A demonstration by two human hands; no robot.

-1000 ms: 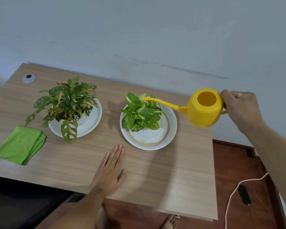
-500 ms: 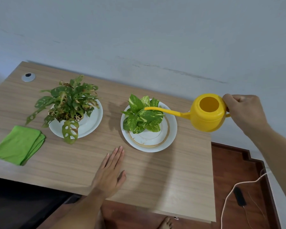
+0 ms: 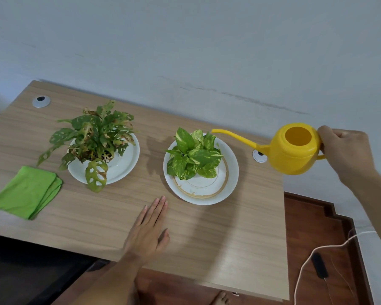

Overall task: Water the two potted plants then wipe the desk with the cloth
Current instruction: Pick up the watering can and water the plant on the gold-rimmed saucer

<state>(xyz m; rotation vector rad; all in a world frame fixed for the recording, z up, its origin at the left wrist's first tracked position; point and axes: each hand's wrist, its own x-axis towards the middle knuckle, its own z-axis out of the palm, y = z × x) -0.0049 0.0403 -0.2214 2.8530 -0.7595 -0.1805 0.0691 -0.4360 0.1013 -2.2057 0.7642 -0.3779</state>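
The right hand [image 3: 344, 155] gripped the yellow watering can [image 3: 295, 148], its spout tip at the right plant's [image 3: 193, 156] far edge. The left hand [image 3: 147, 230] lay flat, fingers spread, on the desk [image 3: 229, 238]. No water was visible; the folded cloth [image 3: 25, 191] sat unused at the desk's left, so wiping remained.

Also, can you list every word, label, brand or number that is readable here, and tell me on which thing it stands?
There is none to read.
Yellow plastic watering can: plain, no label.
Two white round plates: only a gold ring on the right one, no text.
Folded green cloth: no tag visible.
Light wooden desk and grey wall: no writing.
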